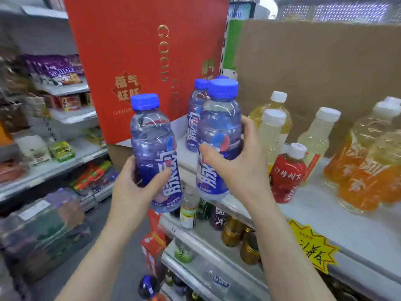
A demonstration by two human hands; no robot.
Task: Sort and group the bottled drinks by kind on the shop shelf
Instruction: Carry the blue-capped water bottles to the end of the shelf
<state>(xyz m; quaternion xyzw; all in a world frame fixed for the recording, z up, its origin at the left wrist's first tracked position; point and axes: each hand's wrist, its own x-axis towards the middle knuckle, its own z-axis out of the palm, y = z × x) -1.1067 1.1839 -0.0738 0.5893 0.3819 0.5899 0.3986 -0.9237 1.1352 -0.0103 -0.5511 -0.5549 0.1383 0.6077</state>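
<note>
My left hand (138, 187) grips a blue-capped bottle (152, 140) with a blue label, held in the air left of the shelf. My right hand (236, 161) grips a second blue-capped bottle (219, 127) at the front left corner of the white shelf (325, 216). Behind it, more blue-capped bottles (196, 109) stand on the shelf. To the right are pale yellow bottles with white caps (271, 131), a small red-labelled bottle (287, 172) and orange-labelled bottles (364, 161).
A tall red gift box (138, 61) stands behind the blue bottles, and brown cardboard (314, 68) backs the shelf. Lower shelves hold gold cans (232, 233) and small bottles. A yellow starburst price tag (312, 246) hangs on the shelf edge. Snack shelves (60, 90) line the left side of the aisle.
</note>
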